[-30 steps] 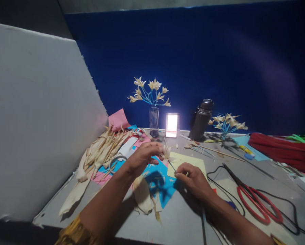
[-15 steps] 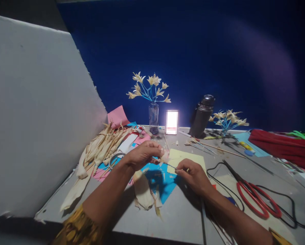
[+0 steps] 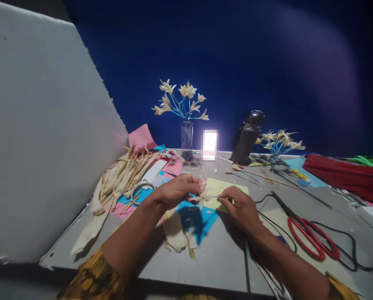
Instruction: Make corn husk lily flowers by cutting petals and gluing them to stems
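My left hand (image 3: pixel 177 191) is closed in a pinch on a small cream husk flower (image 3: pixel 206 193), held just above the table. My right hand (image 3: pixel 240 205) is closed too, pinching the thin blue stem (image 3: pixel 216 197) that runs into that flower. Both hands hover over blue paper (image 3: pixel 201 216) and a yellow sheet (image 3: pixel 219 189). A loose husk piece (image 3: pixel 174 233) lies below my left wrist.
A pile of dry husk strips (image 3: pixel 123 179) lies left, beside a grey board (image 3: pixel 42 137). Behind stand a glass vase of husk flowers (image 3: pixel 186 139), a bright phone (image 3: pixel 209 144), a dark flask (image 3: pixel 247 137) and another flower bunch (image 3: pixel 278 146). Red scissors (image 3: pixel 311 239) and a black cable (image 3: pixel 351 250) lie right.
The flower has tipped down and lies lower between my hands. My right hand has moved up and closer to my left. The view has shifted slightly.
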Tool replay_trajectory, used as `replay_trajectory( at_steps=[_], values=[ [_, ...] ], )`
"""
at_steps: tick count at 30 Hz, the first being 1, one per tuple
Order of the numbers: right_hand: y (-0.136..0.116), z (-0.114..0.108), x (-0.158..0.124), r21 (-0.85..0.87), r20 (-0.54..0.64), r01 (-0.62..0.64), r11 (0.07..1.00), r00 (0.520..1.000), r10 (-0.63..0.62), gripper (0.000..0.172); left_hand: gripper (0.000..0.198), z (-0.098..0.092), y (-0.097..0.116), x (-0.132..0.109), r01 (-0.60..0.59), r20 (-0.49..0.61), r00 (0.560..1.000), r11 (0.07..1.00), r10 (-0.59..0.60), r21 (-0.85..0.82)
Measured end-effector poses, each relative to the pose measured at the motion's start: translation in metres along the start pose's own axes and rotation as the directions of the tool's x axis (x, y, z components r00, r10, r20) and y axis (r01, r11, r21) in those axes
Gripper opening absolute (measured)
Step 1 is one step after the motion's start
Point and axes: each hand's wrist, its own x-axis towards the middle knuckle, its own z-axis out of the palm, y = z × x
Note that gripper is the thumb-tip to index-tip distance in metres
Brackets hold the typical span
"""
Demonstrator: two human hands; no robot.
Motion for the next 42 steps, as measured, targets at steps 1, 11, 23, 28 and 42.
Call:
replay_trajectory(
  at_steps=[1, 11, 23, 28, 42],
  values=[
    [0.0, 0.0, 0.0, -0.001, -0.004, 0.001, 1.0, 1.0, -0.001, 0.011, 0.027, 0.0, -0.001, 0.0, -0.004, -0.012, 1.0, 1.0, 0.004, -0.011],
    [-0.002, 0.0, 0.002, 0.054, -0.009, -0.042, 0.998, 0.999, 0.042, 0.012, 0.036, -0.003, -0.01, -0.018, -0.18, -0.209, 0.964, 0.983, 0.167, -0.044],
    [-0.005, 0.0, 0.002, 0.068, -0.002, -0.031, 0.997, 1.0, 0.031, 0.013, 0.021, -0.001, -0.015, -0.013, -0.139, -0.325, 0.937, 0.99, 0.125, -0.018],
    [-0.003, 0.0, 0.002, 0.055, 0.011, -0.035, 0.998, 0.999, 0.034, 0.013, 0.02, -0.001, -0.016, -0.01, -0.172, -0.36, 0.919, 0.985, 0.158, -0.007],
    [-0.011, -0.002, 0.009, 0.34, 0.1, -0.231, 0.912, 0.973, 0.209, 0.016, 0.021, 0.012, -0.032, 0.005, -0.187, -0.246, 0.959, 0.965, 0.139, -0.184]
  ],
)
